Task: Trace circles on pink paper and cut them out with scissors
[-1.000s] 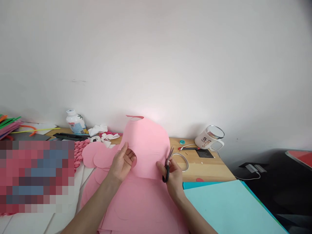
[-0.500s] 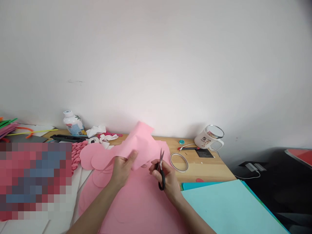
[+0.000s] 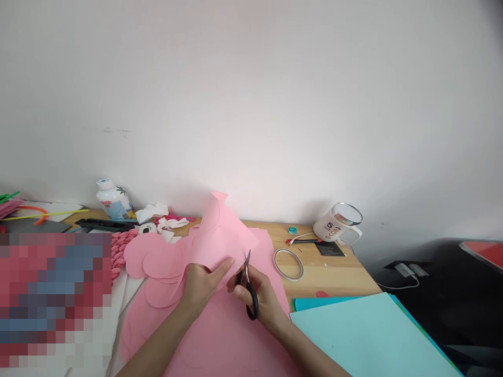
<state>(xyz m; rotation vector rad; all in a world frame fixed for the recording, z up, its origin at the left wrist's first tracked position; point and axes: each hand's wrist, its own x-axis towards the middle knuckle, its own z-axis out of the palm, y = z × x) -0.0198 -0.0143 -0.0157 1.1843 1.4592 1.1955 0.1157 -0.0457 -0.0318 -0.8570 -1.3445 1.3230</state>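
My left hand [image 3: 205, 285] grips a pink sheet of paper [image 3: 222, 235] by its lower edge, thumb on top. The sheet stands up off the table, bent, with a faint curved line on it. In my right hand [image 3: 261, 301] is a pair of black-handled scissors [image 3: 251, 298], fingers in the loops and blades pointing up beside the sheet's right edge. Whether the blades touch the paper I cannot tell. Several round pink paper cutouts [image 3: 163, 260] overlap to the left of my left hand. Larger pink sheets [image 3: 236, 335] lie beneath both hands.
A roll of tape [image 3: 288, 264] lies right of the scissors, with a white mug [image 3: 338, 222] behind it. Light blue sheets [image 3: 365, 335] cover the front right. At the back left stand a white bottle [image 3: 115, 201], crumpled tissues [image 3: 152, 212] and a black cutter [image 3: 104, 225].
The pink sheet has turned in my left hand, its far corner now further left. My right hand with the scissors has shifted slightly left and down, closer to my left hand.
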